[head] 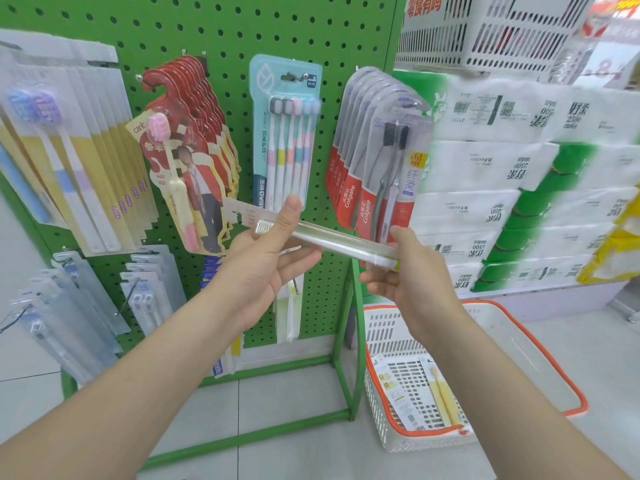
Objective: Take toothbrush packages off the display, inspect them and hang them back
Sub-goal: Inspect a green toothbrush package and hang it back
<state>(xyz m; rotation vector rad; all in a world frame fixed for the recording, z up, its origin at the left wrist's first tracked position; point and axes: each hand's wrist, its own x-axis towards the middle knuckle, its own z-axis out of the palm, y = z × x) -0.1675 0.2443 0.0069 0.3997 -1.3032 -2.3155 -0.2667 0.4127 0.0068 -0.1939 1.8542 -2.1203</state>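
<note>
Gripping seemingly clear toothbrush package [332,239]: left hand [266,268], right hand [412,278]; Colgate packs [367,206] behind.

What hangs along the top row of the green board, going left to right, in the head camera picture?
Yellow-and-white toothbrush packs → red packs with a pink toothbrush → teal five-toothbrush pack → Colgate toothbrush packs.

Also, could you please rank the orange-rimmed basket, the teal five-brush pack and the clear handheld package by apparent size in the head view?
1. orange-rimmed basket
2. teal five-brush pack
3. clear package, in left hand and right hand: thin, and nearer the camera, so 2 versus 3 is unsure.
</note>
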